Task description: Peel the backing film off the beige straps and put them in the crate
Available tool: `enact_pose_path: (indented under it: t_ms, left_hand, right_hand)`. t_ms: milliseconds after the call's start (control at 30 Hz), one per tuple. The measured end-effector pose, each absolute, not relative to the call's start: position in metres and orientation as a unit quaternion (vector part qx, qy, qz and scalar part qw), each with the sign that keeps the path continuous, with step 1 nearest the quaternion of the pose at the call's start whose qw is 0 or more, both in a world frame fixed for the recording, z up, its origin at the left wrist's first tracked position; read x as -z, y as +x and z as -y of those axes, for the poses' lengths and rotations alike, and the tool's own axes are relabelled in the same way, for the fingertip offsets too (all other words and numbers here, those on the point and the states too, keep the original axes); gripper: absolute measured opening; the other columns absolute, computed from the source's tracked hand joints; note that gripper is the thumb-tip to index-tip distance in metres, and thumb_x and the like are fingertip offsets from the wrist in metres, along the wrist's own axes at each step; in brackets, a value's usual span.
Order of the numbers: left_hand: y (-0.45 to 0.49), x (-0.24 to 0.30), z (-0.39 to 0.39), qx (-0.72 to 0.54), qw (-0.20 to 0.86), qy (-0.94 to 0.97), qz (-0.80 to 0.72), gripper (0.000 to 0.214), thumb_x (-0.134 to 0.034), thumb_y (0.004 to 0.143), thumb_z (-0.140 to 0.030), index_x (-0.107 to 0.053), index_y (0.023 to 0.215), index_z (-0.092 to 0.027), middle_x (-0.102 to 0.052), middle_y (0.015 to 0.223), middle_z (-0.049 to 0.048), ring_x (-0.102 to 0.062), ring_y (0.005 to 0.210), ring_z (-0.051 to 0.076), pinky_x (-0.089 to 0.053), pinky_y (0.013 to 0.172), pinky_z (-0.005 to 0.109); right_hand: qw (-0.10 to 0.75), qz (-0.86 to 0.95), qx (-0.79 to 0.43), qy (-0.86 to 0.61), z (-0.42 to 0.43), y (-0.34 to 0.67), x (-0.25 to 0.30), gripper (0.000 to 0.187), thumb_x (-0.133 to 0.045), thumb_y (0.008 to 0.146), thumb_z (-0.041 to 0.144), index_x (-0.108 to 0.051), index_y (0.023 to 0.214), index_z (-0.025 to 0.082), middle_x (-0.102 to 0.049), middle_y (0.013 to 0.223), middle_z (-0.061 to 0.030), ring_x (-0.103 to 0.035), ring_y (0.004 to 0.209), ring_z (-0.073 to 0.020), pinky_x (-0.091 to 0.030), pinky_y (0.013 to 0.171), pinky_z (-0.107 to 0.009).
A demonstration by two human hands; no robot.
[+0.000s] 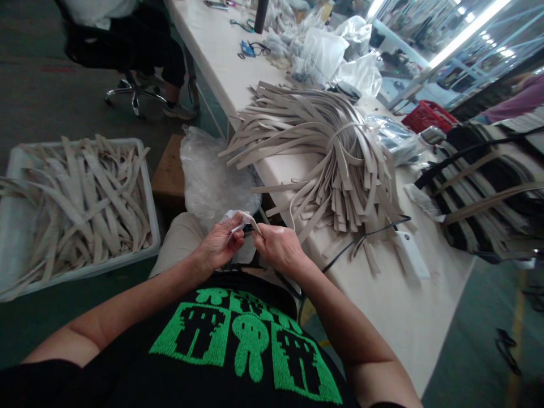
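Observation:
Above my lap, both hands are closed on a narrow beige strap (254, 223). My left hand (219, 245) pinches its end together with a thin white piece (233, 215), cloth or paper, I cannot tell which. My right hand (278, 245) grips the strap close beside it, its fingers wrapped round. A length of strap seems to run up from my right hand toward the table. Just beyond lies a large bundle of beige straps (314, 130), tied near its middle and hanging partly over the table edge.
At the left stands a white plastic bin (153, 209) of loose straps, beside a cardboard box (169, 170) and a clear plastic bag (212, 170). The table (408, 317) holds a white device (411, 254), scissors and plastic bags. Dark strapped stacks (480, 192) stand right; a person sits on an office chair (136, 96).

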State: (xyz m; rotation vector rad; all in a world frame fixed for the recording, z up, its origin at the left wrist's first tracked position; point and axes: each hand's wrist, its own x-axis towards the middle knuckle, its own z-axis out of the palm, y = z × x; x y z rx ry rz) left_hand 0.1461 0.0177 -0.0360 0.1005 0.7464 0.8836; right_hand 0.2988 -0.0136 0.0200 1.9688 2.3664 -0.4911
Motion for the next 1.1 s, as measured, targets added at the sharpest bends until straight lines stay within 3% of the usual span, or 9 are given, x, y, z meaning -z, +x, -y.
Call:
enact_pose_path:
  t_ms: [200, 500, 700, 800, 1100]
  left_hand:
    - [0.148, 0.033, -0.016, -0.406, 0.837, 0.072, -0.359, 0.014, -0.081, 0.086, -0.019, -0.071, 0.086, -0.009, -0.064, 0.067, -0.0027, -0.048, 0.041, 0.001, -0.045, 0.039, 0.01]
    - [0.147, 0.028, -0.015, -0.397, 0.857, 0.106, -0.311, 0.013, -0.082, 0.083, -0.02, -0.073, 0.087, -0.011, -0.059, 0.061, -0.0051, -0.043, 0.041, 0.001, -0.039, 0.038, 0.012]
    - [0.147, 0.034, -0.016, -0.408, 0.852, 0.148, -0.292, 0.043, -0.1, 0.059, -0.032, -0.075, 0.085, -0.01, -0.058, 0.06, -0.0062, -0.043, 0.043, 0.001, -0.04, 0.04, 0.012]
    - [0.149, 0.038, -0.015, -0.407, 0.849, 0.16, -0.298, 0.046, -0.102, 0.052, -0.034, -0.075, 0.081, -0.01, -0.054, 0.056, -0.0073, -0.043, 0.044, 0.002, -0.039, 0.04, 0.012]
    - [0.151, 0.037, -0.015, -0.392, 0.847, 0.152, -0.325, 0.022, -0.09, 0.074, -0.023, -0.074, 0.083, -0.01, -0.055, 0.056, -0.0053, -0.043, 0.043, 0.003, -0.035, 0.039, 0.013]
  right_hand:
    - [0.03, -0.757, 0.199, 0.622, 0.01, 0.301, -0.02, 0.03, -0.049, 0.103, 0.031, -0.07, 0.083, 0.02, -0.076, 0.083, -0.0066, -0.067, 0.072, -0.0189, -0.027, 0.058, -0.028]
    - [-0.048, -0.712, 0.451, 0.536, 0.003, 0.323, -0.036, 0.033, -0.043, 0.098, 0.019, -0.062, 0.07, 0.017, -0.065, 0.062, 0.0012, -0.057, 0.06, -0.0124, -0.037, 0.061, -0.023]
    - [-0.052, -0.692, 0.519, 0.5, -0.001, 0.332, -0.039, 0.035, -0.042, 0.099, 0.02, -0.06, 0.07, 0.016, -0.061, 0.06, 0.0025, -0.051, 0.052, -0.0096, -0.039, 0.06, -0.021]
    - [-0.048, -0.688, 0.534, 0.49, -0.002, 0.331, -0.038, 0.034, -0.042, 0.099, 0.018, -0.061, 0.07, 0.016, -0.061, 0.059, 0.0031, -0.051, 0.052, -0.0093, -0.04, 0.061, -0.021]
    - [-0.043, -0.688, 0.545, 0.476, -0.001, 0.335, -0.031, 0.034, -0.044, 0.099, 0.018, -0.064, 0.071, 0.016, -0.063, 0.059, 0.0024, -0.053, 0.053, -0.01, -0.04, 0.06, -0.021]
